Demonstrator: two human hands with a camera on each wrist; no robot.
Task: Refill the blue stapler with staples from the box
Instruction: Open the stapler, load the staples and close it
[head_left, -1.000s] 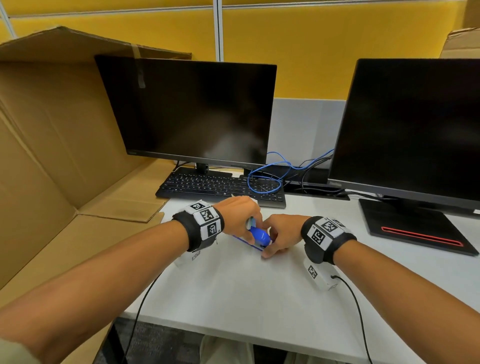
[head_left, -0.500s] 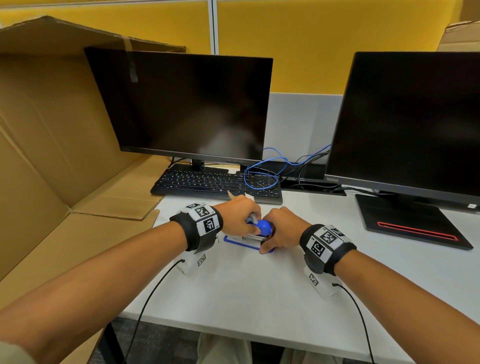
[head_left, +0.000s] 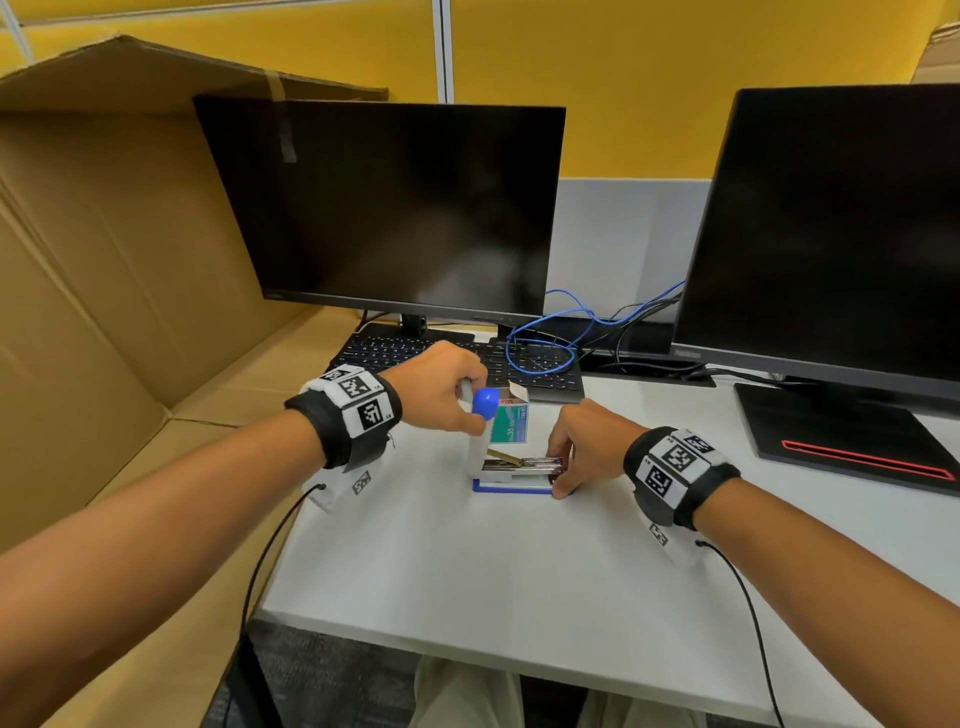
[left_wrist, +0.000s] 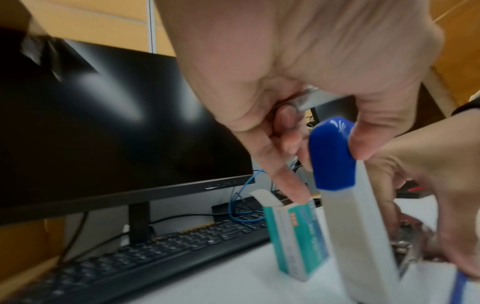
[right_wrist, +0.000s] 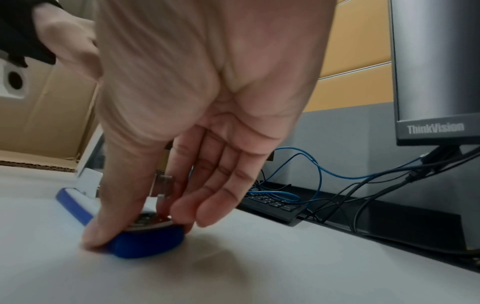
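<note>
The blue and white stapler (head_left: 511, 487) lies on the white desk with its lid swung upright and its metal magazine (head_left: 519, 464) exposed. My left hand (head_left: 441, 387) pinches the lid's blue tip (left_wrist: 332, 156) between thumb (left_wrist: 361, 142) and curled fingers. A small grey metal piece (left_wrist: 306, 99) shows inside that palm. My right hand (head_left: 576, 447) pinches the front end of the stapler's blue base (right_wrist: 148, 242), thumb (right_wrist: 103, 230) on the near side. The teal staple box (head_left: 511, 423), flap open, stands just behind the stapler and is also in the left wrist view (left_wrist: 293, 232).
A black keyboard (head_left: 415, 353) and a tangle of blue cable (head_left: 540, 353) lie behind the box. Two dark monitors (head_left: 384, 208) (head_left: 841, 234) stand at the back. A large open cardboard box (head_left: 104, 260) fills the left side. A black pad with a red outline (head_left: 852, 441) is at right.
The stapler's lid has swung up from nearly flat to upright under my left hand. My right hand has stayed on the front of the base. The staple box now shows behind.
</note>
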